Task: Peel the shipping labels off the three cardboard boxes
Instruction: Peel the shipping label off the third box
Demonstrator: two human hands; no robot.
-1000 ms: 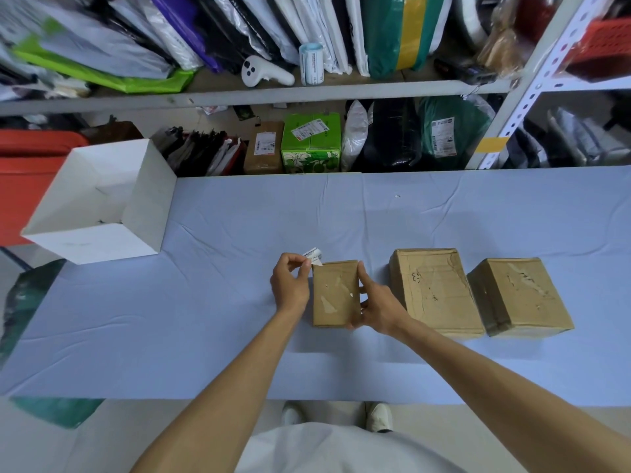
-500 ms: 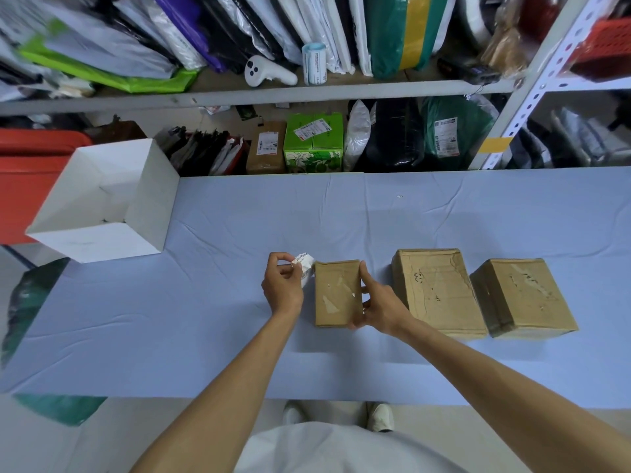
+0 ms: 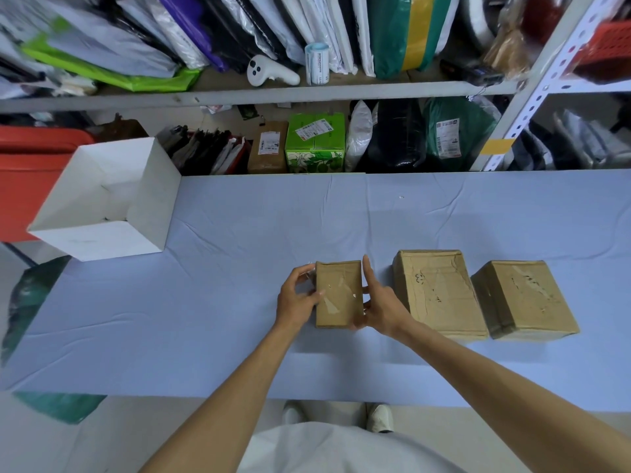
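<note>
- the small brown cardboard box stands on the table covered with a pale blue cloth, near the front edge, leftmost in a row of three boxes.
- the left hand grips the left side of this box: the thumb lies on the top face and the fingers curl round the far left corner.
- a small pale scrap shows at those fingertips; it is too blurred to identify.
- the right hand grips the right side of the same box: the index finger runs straight along the right edge, the thumb presses on the top face and the other fingers curl at the near right corner.
- the top face of the small box carries clear tape and pale torn patches.
- the larger brown cardboard box stands just beside the right hand, apart from the small box; its top shows wrinkled tape and dark marks.
- the third brown cardboard box stands at the right end of the row, close to the larger box and turned slightly.
- an open white paper carton sits at the far left corner of the table, well apart from the row.
- behind the table a grey metal shelf holds parcels in plastic bags, a white handheld controller and a roll of printed labels.
- a green printed carton stands on the level below.
</note>
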